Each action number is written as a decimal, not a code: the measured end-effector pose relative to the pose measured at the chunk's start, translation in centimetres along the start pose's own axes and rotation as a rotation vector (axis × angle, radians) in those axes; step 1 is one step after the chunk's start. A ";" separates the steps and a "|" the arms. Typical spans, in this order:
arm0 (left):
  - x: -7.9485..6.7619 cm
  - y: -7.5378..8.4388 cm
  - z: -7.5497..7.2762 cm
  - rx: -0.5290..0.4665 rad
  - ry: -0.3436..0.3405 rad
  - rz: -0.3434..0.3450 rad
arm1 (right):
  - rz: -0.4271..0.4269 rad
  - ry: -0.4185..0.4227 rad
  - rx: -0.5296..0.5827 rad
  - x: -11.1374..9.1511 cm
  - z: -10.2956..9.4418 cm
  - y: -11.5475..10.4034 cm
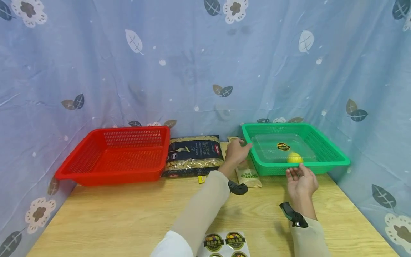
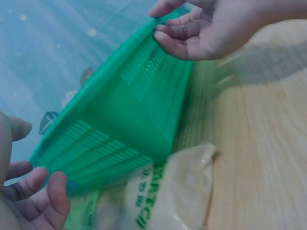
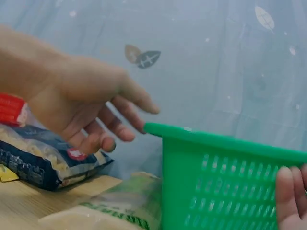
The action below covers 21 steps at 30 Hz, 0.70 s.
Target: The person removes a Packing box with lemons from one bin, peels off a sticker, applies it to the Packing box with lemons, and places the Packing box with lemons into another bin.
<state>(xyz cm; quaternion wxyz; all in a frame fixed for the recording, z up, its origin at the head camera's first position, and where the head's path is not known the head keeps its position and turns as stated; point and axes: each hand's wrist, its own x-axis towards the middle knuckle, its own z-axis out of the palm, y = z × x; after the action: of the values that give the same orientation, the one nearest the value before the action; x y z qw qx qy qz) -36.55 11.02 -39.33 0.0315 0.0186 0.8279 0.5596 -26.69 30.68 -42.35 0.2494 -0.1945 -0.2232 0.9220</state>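
A green basket [image 1: 298,169] stands at the back right, with a clear plastic container [image 1: 266,148] bearing a round black-and-gold sticker and a yellow ball [image 1: 294,157] inside. My right hand [image 1: 302,181] grips the front rim, thumb on top and fingers curled under against the perforated outer wall, as the left wrist view also shows. At the left rim is my left hand [image 1: 237,151], fingers spread and loosely bent, fingertips right by the edge in the right wrist view. Below that hand lies a beige packet with green print [image 1: 248,175], partly hidden by the hand.
A red basket [image 1: 128,175] stands at the back left. Beside it lies a dark-blue pasta bag [image 1: 196,153], with a small yellow packet [image 1: 202,179] in front. A sheet of round stickers [image 1: 224,242] lies at the near edge. A blue patterned curtain [image 1: 192,71] hangs behind the table.
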 end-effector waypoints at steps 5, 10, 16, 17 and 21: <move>-0.9 -2.1 -1.1 -0.115 0.012 0.074 | -0.078 0.131 -0.116 -0.6 0.8 0.2; -1.9 -3.5 -2.9 -0.145 0.077 0.179 | -0.288 0.222 -0.217 -0.9 2.6 1.0; -3.5 -4.2 -5.0 -0.193 0.104 0.289 | -0.565 0.132 -0.202 -2.5 5.1 1.7; -3.9 -4.4 -5.4 -0.196 0.105 0.304 | -0.606 0.104 -0.201 -2.9 5.5 2.0; -5.5 -4.9 -6.9 -0.230 0.095 0.327 | -0.732 -0.032 -0.209 -4.8 7.0 3.0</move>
<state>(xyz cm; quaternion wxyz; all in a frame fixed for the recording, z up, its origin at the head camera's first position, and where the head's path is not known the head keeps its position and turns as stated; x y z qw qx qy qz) -31.52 2.43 -41.18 -0.0971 0.1227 0.7449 0.6486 -27.30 23.54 -36.90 0.5376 -0.1120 -0.3744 0.7472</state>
